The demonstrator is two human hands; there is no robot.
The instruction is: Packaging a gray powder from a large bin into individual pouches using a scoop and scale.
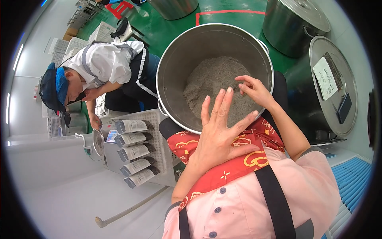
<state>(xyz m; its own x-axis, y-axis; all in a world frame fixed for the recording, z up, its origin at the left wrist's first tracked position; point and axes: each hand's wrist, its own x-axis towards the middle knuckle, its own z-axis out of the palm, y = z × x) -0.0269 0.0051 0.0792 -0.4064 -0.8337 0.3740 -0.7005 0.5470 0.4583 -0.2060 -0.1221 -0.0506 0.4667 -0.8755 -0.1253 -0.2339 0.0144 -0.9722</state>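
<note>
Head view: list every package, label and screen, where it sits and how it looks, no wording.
Pouches: five flat grey-and-white packs in a row on the white perforated tray, left of the big steel pot.
Label sheet: white rectangle on the steel lid, right.
Dark flat device: on the same lid; cannot tell if it is a screen.

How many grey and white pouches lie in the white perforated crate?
5. The grey and white pouches lie in a row down the white perforated crate: top, second, third, fourth, bottom. More may be hidden underneath.
</note>
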